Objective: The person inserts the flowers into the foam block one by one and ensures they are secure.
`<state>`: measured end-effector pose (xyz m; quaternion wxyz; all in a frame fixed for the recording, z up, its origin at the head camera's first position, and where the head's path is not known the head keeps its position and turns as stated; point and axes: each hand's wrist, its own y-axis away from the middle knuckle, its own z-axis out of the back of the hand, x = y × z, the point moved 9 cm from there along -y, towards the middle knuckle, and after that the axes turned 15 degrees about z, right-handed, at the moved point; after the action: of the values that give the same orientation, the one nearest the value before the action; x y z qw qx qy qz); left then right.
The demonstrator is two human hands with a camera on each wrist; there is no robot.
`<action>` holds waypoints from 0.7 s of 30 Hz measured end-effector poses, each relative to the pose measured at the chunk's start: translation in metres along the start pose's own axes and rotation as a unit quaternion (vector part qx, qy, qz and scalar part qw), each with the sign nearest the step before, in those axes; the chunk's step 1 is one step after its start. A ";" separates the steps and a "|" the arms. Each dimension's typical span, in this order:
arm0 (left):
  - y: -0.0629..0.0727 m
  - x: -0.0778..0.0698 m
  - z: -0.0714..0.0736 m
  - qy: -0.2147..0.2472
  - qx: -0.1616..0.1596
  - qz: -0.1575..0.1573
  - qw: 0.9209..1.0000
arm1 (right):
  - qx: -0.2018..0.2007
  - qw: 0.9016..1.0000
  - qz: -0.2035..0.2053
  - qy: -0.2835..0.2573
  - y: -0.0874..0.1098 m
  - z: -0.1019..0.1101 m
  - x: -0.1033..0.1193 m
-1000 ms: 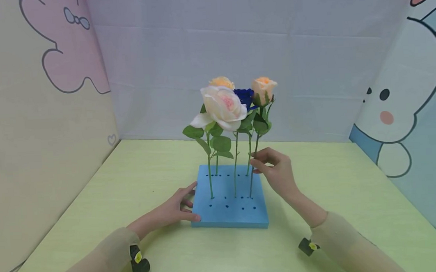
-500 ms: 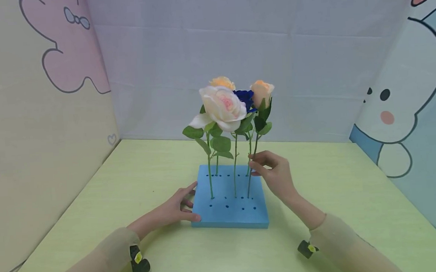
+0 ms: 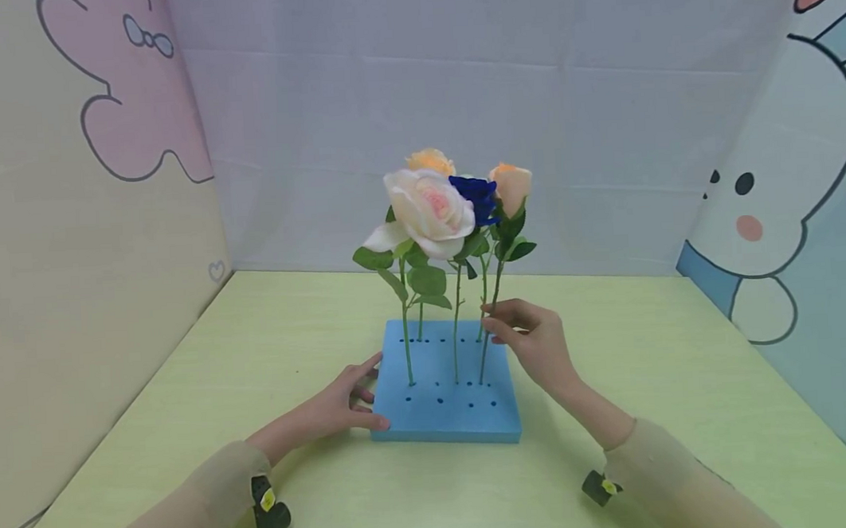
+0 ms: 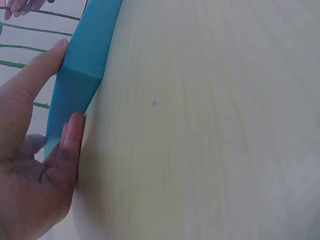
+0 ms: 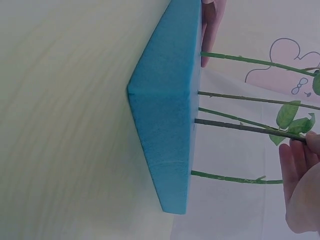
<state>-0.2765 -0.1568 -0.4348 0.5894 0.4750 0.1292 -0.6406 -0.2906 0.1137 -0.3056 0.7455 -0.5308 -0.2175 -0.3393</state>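
Note:
My right hand (image 3: 536, 334) pinches the dark stem (image 5: 250, 128) of a peach rose (image 3: 512, 189) partway up. The stem's lower end meets the blue foam board (image 3: 446, 422) in a row of small holes. At the board's left side my left hand (image 3: 333, 400) rests with fingers extended; in the left wrist view its thumb (image 4: 47, 62) touches the top edge while other fingers lie along the side. A large pale pink rose (image 3: 427, 208), a dark blue rose (image 3: 475, 199) and a yellow-orange flower (image 3: 430, 161) stand upright beside the peach rose.
The board lies on a pale yellow-green table (image 3: 297, 326). A light cloth backdrop (image 3: 350, 100) rises behind it, with cartoon-printed panels at both sides. Green leaves (image 3: 427, 281) crowd the stems below the blooms. Each sleeve carries a small dark wrist camera (image 3: 271, 511).
My right hand has shifted slightly left and down with the peach rose; its stem base moved a little left and its bloom sank and turned. The blue rose swayed slightly. My left hand stayed put.

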 end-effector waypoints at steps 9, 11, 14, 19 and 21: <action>0.000 -0.001 0.000 -0.005 -0.004 -0.008 1.000 | 0.005 1.000 -0.003 0.005 0.002 0.000 -0.009; 0.000 -0.001 -0.001 -0.005 -0.004 -0.007 1.000 | 0.008 1.000 -0.004 0.011 0.002 -0.001 -0.009; -0.001 0.000 -0.001 -0.006 -0.004 -0.005 1.000 | 0.011 1.000 -0.002 0.012 0.003 -0.002 -0.009; 0.000 0.000 -0.001 -0.007 -0.005 -0.003 1.000 | 0.013 1.000 0.002 -0.001 0.005 -0.003 -0.010; 0.000 -0.001 -0.001 -0.009 -0.005 -0.004 1.000 | 0.013 1.000 0.003 -0.005 0.006 -0.003 -0.011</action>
<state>-0.2758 -0.1558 -0.4347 0.5902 0.4661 0.1292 -0.6464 -0.2935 0.1148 -0.3183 0.7523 -0.5233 -0.2243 -0.3314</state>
